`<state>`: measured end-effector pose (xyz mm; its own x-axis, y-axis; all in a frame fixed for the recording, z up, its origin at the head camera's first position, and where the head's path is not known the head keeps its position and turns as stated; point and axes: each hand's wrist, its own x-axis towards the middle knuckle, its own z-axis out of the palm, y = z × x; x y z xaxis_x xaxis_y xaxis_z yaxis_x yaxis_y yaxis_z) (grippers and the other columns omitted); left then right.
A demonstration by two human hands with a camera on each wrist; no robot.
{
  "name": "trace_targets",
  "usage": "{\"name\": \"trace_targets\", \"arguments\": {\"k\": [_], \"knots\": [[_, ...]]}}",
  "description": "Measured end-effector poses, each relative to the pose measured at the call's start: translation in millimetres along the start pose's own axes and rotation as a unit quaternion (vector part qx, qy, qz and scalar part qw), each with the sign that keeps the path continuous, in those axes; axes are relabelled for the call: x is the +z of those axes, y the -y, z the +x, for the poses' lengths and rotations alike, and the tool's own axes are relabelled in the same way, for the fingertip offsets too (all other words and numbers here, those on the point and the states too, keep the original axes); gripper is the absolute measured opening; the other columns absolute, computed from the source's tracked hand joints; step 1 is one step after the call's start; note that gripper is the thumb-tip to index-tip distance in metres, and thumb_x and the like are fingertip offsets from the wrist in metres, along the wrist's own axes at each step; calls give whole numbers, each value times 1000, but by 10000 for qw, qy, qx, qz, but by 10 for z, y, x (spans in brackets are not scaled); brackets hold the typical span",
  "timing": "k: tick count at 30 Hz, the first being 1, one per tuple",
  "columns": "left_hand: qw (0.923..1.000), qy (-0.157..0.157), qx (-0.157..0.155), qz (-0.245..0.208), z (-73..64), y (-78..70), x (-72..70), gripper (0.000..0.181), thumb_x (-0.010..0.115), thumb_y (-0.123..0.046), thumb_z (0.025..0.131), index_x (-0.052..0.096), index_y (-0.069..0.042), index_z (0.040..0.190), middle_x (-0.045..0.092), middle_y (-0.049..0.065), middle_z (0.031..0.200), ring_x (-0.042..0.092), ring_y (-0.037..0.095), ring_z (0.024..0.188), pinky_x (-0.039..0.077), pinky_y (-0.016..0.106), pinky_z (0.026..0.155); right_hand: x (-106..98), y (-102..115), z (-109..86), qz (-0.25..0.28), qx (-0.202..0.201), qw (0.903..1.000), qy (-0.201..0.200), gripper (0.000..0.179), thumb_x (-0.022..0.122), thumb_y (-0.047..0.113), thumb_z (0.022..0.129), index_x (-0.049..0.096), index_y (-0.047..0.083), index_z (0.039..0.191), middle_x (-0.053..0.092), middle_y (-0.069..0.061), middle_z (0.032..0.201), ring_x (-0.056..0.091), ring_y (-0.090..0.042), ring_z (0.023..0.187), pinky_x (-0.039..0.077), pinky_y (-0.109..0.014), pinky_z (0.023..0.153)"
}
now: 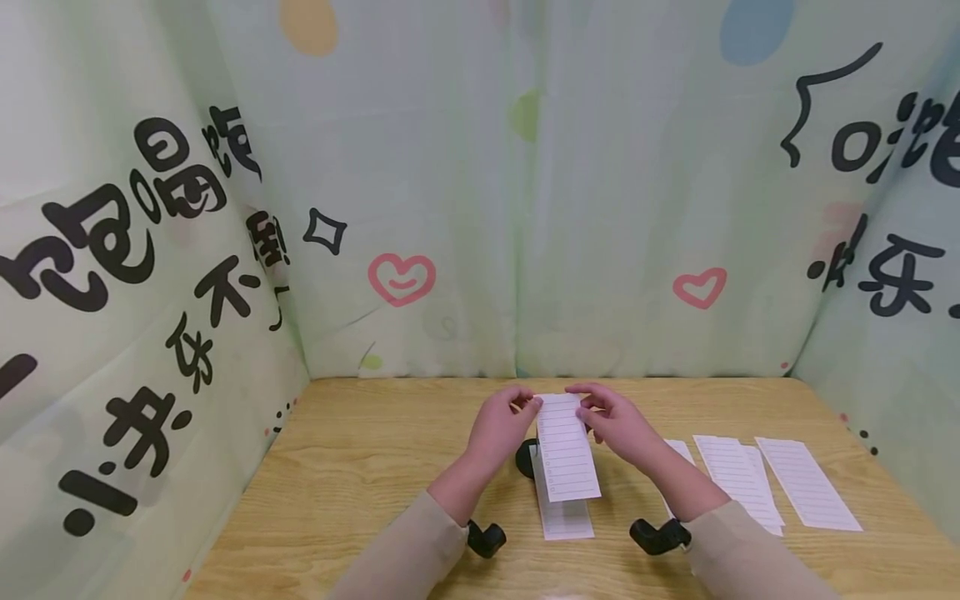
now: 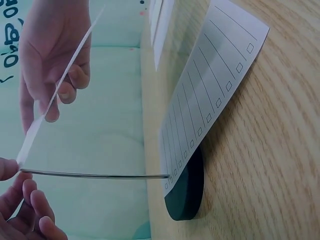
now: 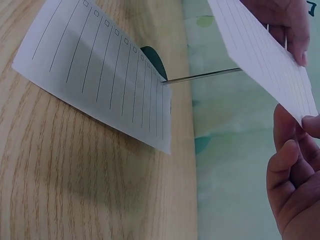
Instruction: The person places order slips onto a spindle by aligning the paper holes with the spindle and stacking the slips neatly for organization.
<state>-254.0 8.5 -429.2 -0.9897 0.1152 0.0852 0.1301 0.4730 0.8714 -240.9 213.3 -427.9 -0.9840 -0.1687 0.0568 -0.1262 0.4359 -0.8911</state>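
Observation:
A lined paper slip (image 1: 567,454) is held up by its far corners. My left hand (image 1: 504,423) pinches one corner between thumb and fingers, and my right hand (image 1: 618,423) pinches the other. Below it stands a paper spike, a thin upright metal rod (image 2: 95,175) on a round black base (image 2: 187,195). The rod's top meets the held slip beside my left fingertips; whether it has pierced the paper I cannot tell. A second slip, lined with small checkboxes (image 2: 207,82), is threaded low on the rod, tilted against the base.
More lined slips lie at the right of the wooden table, some overlapping (image 1: 735,475) and one apart (image 1: 810,485). Part of another is hidden behind my right forearm. A printed curtain (image 1: 480,333) encloses the table's back and sides. Black wrist mounts (image 1: 658,537) jut from both sleeves.

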Motion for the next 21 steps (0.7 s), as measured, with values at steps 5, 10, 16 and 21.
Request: {"name": "trace_targets", "arguments": {"k": [5,10,16,21], "knots": [[10000,-16,20,-33,-4,1,5,19,65,-37,97,71,-21,104,62,-9,93,55,15,84,49,29,69,7,1,4,84,42,10000,0,36,57,10,101,55,10,137,59,-13,103,60,-23,77,49,-33,63],[10000,-45,75,-34,-1,20,19,18,65,-35,97,72,-20,104,63,-9,94,55,14,85,50,29,70,16,-3,5,115,74,9999,15,38,57,10,101,53,8,139,58,-13,103,60,-24,77,49,-34,63],[10000,-38,72,-57,6,31,22,20,64,-35,97,72,-19,104,63,-8,95,56,14,85,50,28,69,21,-34,20,170,89,9998,7,37,57,10,101,54,9,138,58,-14,102,60,-24,77,48,-33,62],[10000,-34,18,-78,7,24,24,19,64,-35,97,73,-20,105,63,-9,95,56,14,85,50,29,70,24,-40,30,199,78,9998,8,37,56,9,101,54,9,138,57,-14,102,59,-24,76,48,-31,61]]}}
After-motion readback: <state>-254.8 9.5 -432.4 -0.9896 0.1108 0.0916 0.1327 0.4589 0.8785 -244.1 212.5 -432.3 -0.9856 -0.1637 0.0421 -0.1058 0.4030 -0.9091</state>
